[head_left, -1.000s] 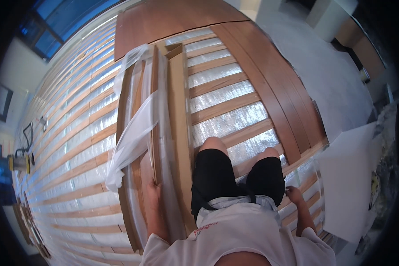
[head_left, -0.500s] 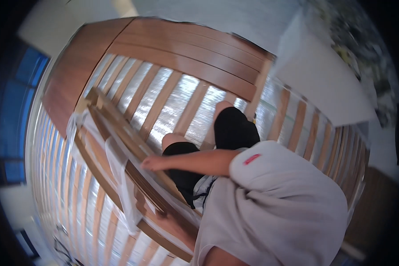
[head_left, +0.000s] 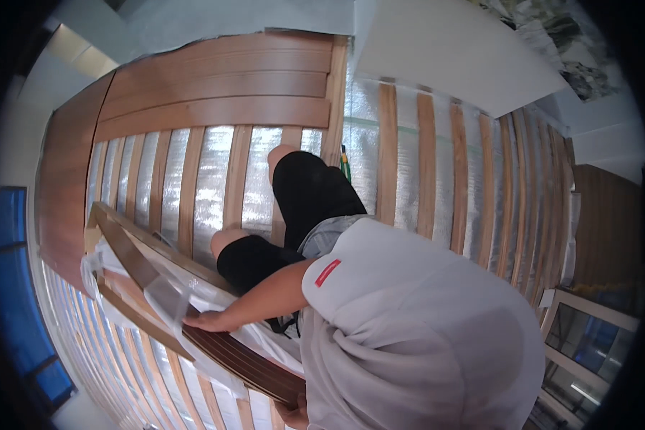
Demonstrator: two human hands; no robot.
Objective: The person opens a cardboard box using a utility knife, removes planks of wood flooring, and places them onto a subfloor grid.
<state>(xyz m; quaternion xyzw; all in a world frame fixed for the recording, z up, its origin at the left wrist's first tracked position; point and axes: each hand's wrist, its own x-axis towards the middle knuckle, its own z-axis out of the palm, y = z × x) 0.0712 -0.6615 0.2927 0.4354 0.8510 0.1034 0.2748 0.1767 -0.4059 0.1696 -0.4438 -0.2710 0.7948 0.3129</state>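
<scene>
A stack of brown grooved floorboards (head_left: 247, 358) slants across the lower left, over an opened long cardboard box (head_left: 132, 251) with white wrapping (head_left: 175, 290). My right hand (head_left: 213, 320) reaches across my thigh and grips the boards' far end, thumb on top. At the lower edge my left hand (head_left: 294, 414) holds their near end from below, its fingers partly hidden by the boards and my shirt. I kneel on a frame of light wooden battens (head_left: 191, 179) laid over shiny foil (head_left: 213, 168).
Laid brown boards (head_left: 215, 82) cover the far left, with another brown panel (head_left: 68, 186) beside them. A slim green-handled tool (head_left: 345, 165) lies on the foil past my knee. At the far right is a large white sheet (head_left: 451, 57); a window-like frame (head_left: 588, 351) is at the right.
My view has swung to the right. My right hand has moved from the box's edge onto the boards' far end. My left hand has shifted back to their near end.
</scene>
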